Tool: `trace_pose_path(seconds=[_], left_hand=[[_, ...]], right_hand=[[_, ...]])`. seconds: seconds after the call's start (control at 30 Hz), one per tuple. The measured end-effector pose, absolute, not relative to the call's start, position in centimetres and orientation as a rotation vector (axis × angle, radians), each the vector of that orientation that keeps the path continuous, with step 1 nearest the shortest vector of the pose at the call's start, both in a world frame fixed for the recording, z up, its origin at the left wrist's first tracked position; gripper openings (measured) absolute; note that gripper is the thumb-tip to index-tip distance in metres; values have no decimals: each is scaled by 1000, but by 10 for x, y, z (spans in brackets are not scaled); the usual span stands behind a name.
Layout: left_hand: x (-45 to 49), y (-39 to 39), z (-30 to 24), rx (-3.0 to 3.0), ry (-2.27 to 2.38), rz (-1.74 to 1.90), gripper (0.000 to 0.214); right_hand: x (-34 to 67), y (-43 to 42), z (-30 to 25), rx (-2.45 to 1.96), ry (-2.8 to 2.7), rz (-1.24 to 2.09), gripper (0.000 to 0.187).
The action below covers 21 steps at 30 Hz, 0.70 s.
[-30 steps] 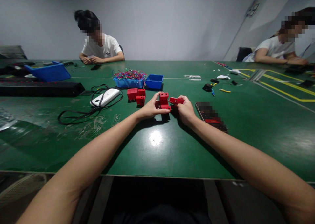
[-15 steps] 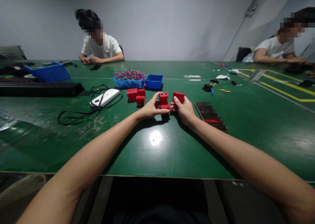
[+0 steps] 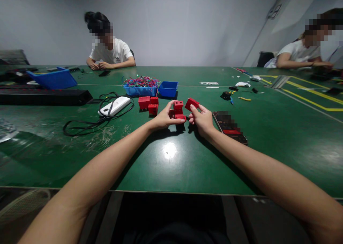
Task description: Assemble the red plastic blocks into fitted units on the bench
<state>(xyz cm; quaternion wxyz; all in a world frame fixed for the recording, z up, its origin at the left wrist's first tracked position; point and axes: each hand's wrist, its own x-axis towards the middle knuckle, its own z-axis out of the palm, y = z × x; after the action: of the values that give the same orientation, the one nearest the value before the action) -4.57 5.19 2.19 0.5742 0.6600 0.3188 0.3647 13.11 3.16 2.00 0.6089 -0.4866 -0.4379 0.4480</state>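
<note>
Between the thumb and fingers of my left hand [image 3: 164, 117] is a red block with a stepped shape and holes [image 3: 178, 107]. My right hand [image 3: 203, 120] pinches a flat red piece [image 3: 192, 103], tilted, just to the right of the stepped block and apart from it. Several more red blocks [image 3: 149, 103] sit together on the green table [image 3: 166, 172], left of my left hand. A phone [image 3: 229, 126] lies to the right of my right hand, its screen partly lit.
Beyond my hands stand a blue tray of tangled wires [image 3: 140, 90] and a small blue bin [image 3: 168, 89]. A white power strip [image 3: 114, 106] with a black cable lies left. Pliers [image 3: 232, 98] lie to the right. Two people [image 3: 111, 52] sit across the table.
The flat red piece in my right hand has turned and tipped, moving slightly up and left. My left hand and the stepped block stay nearly still.
</note>
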Motion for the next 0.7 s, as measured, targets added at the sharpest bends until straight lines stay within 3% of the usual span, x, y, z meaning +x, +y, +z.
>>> trace_pose_path(seconds=[0.57, 0.7], left_hand=[[-45, 51, 24, 1513, 735, 850, 103], [-44, 51, 24, 1515, 749, 850, 103]], right_hand=[[133, 43, 13, -973, -923, 1077, 36], [133, 41, 10, -999, -981, 1010, 49]])
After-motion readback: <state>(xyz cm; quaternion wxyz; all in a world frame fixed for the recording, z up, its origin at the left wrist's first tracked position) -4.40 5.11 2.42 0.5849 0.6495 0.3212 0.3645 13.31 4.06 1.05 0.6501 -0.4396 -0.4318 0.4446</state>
